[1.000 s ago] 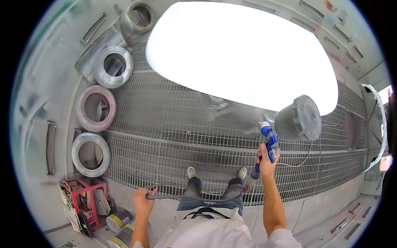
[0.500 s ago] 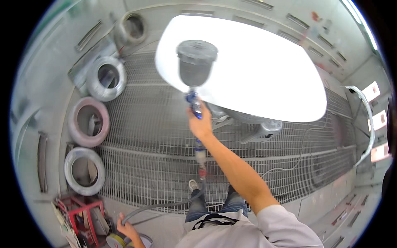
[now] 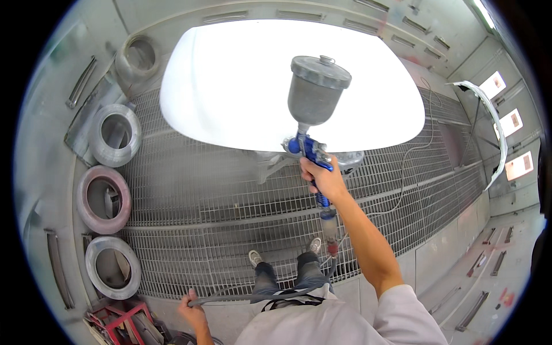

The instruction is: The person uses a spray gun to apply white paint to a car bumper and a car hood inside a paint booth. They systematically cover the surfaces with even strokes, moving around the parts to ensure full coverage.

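My right hand (image 3: 324, 177) is wrapped round the grip of a blue spray gun (image 3: 313, 150) with a grey lidded paint cup (image 3: 317, 89) on top. The gun is in front of the near edge of a large glossy white panel (image 3: 247, 86), its cup overlapping the panel from here. Below the grip hangs a fitting with a red end, joined to a grey air hose (image 3: 259, 296). That hose runs across my waist to my left hand (image 3: 192, 310), low on the left, whose fingers are closed round it. A stand under the panel is mostly hidden.
Several old tyres (image 3: 109, 204) line the left wall, with a red metal frame (image 3: 129, 322) nearest me. I stand at the edge of a floor grating (image 3: 172, 241). A thin hose (image 3: 402, 178) lies on it to the right. A curved white trim piece (image 3: 499, 126) stands far right.
My right hand with the spray gun has swept to the right along the panel. My view has shifted, and my feet stand farther apart. My left hand still holds the hose.
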Demonstrator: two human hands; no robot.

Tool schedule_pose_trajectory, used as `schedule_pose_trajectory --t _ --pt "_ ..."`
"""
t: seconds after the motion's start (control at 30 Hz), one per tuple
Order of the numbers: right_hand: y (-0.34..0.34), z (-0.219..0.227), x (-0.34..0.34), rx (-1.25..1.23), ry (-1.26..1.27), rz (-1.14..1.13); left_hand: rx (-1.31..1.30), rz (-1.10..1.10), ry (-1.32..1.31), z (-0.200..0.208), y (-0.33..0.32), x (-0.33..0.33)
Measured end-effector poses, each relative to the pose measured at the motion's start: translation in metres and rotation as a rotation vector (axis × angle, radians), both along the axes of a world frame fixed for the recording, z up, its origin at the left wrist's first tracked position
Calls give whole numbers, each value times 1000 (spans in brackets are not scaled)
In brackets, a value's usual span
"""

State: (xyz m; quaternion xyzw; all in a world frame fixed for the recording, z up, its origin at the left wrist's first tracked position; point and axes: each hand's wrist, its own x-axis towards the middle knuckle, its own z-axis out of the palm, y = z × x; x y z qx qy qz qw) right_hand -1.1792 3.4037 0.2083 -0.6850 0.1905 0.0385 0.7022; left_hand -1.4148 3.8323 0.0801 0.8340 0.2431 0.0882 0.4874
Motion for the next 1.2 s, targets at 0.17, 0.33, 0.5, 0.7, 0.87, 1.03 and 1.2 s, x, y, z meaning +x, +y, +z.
schedule_pose_trajectory --t 0.17,0.33,0.5,0.7,0.87,1.03,1.2 --pt "-95 8 -44 16 24 -79 50 -236 27 -3 -70 20" --pt "-184 20 -76 -18 32 -87 155 -424 21 -2 -144 31" --pt "-267 21 -92 -35 36 -91 183 -514 -5 -4 -216 32" --pt "-366 27 -103 -64 41 -147 240 -677 84 28 -312 30" --pt "-444 29 -106 -153 26 -195 282 -797 83 38 -369 24" --pt "-512 36 -109 -208 50 -258 230 -829 68 40 -406 23" --pt "-570 41 -103 -313 40 -358 163 -808 48 47 -425 24"
